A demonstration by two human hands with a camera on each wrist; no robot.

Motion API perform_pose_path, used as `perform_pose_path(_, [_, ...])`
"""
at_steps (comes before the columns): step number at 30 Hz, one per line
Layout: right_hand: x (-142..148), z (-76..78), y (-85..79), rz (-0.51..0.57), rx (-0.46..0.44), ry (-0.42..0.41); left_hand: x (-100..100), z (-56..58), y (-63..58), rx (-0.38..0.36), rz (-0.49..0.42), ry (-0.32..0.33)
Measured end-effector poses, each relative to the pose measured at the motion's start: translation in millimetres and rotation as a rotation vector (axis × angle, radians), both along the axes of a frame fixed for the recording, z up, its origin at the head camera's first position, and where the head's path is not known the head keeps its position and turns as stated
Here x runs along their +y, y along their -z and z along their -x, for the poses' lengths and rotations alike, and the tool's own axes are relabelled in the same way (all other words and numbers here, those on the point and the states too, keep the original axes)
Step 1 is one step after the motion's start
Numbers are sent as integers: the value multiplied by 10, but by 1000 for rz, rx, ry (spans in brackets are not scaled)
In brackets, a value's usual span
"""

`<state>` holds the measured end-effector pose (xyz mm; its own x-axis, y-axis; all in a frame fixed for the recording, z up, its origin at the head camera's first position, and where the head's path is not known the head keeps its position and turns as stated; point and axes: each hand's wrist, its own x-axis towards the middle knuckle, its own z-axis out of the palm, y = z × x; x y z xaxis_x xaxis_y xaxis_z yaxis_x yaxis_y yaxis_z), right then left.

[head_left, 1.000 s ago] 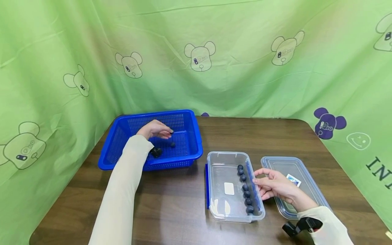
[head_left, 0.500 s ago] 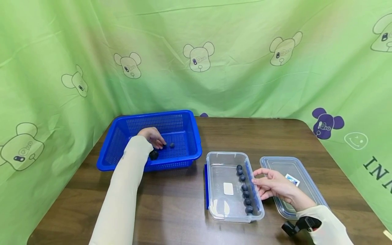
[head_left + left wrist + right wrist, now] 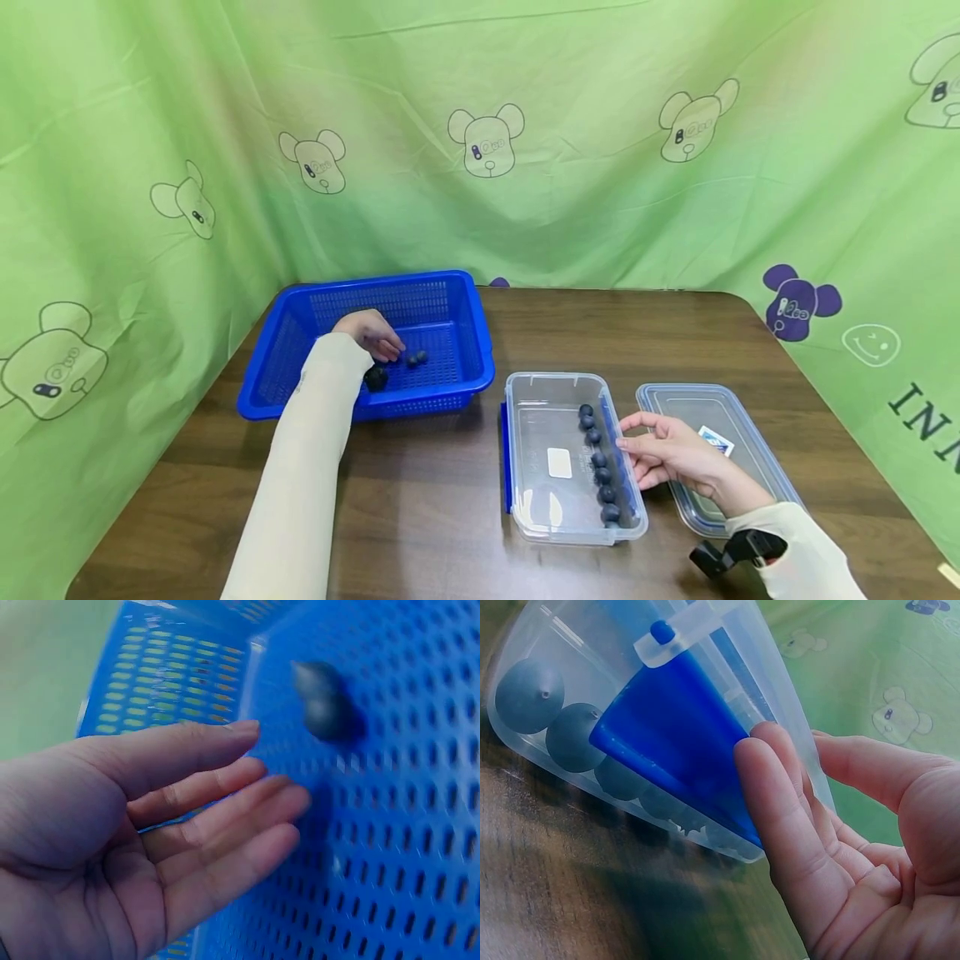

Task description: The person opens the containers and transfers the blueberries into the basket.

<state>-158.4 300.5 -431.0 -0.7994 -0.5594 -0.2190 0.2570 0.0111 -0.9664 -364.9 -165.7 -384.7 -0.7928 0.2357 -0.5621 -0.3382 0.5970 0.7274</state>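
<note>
My left hand is inside the blue basket, fingers loosely spread and nothing in them. Two blueberries sit together on the basket floor, just past its fingertips in the left wrist view. At the right wall of a clear plastic container, my right hand holds the edge between thumb and fingers. The fingertips rest on a blue side latch in the right wrist view. Along that wall, inside the container, runs a row of several blueberries.
A clear lid with a small label lies right of the container, partly under the right forearm. The wooden table carries everything. A green printed cloth hangs behind and at the sides.
My left hand has lowered into the basket and let go of a blueberry, which now lies beside the other one. The right hand and container have stayed in place.
</note>
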Motion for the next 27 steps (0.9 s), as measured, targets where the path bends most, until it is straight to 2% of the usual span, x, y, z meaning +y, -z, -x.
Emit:
perform_pose_path(3, [-5, -5, -3, 9, 0, -2, -31, 10, -30, 25, -124, -35])
perform_pose_path(9, [0, -9, 4, 22, 9, -4, 3, -3, -146, 52, -310, -50])
perform_pose_path(13, [3, -3, 8, 29, 7, -8, 101, -45, -249, 52, -400, -18])
perform_pose_path(20, [9, 3, 8, 23, 7, -5, 359, -119, -411, 54, -531, 9])
perform_pose_path(23, [6, 2, 8, 21, 3, -4, 484, -164, -465, 51, -575, 48])
perform_pose_path(27, [6, 6, 10, 19, 3, -6, 668, -258, -526, 72, -567, 122])
